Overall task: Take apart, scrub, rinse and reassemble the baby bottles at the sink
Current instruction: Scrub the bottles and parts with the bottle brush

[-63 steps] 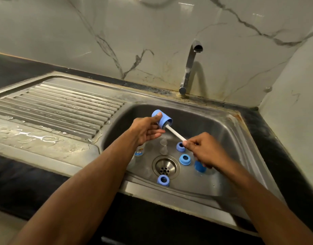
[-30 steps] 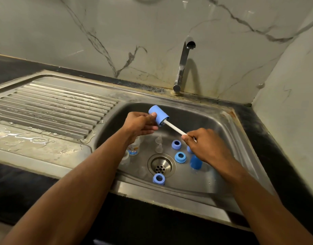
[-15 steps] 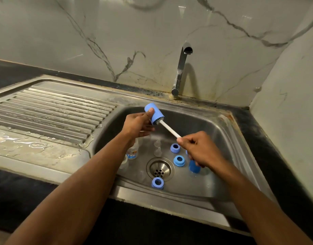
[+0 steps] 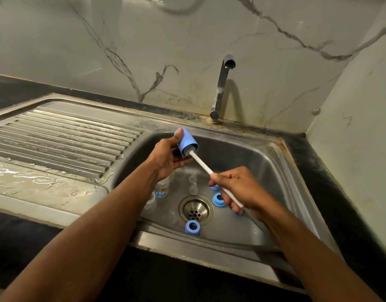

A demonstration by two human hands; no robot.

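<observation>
Wet ribbed drainboard (image 4: 56, 136) lies at the left; the left hand (image 4: 168, 159), fingers curled round a blue bottle cap (image 4: 187, 143), holds it tilted above the sink (image 4: 272, 171); a brush (image 4: 201, 163) has its bristles inside the cap; clear bottles (image 4: 161, 189) and blue rings (image 4: 192, 227) lie around the drain (image 4: 196, 210); the right hand (image 4: 240, 188) grips the white brush handle.

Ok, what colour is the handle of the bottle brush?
White; the bottle brush handle shows best in the head view, running from the blue cap to the right hand.
</observation>
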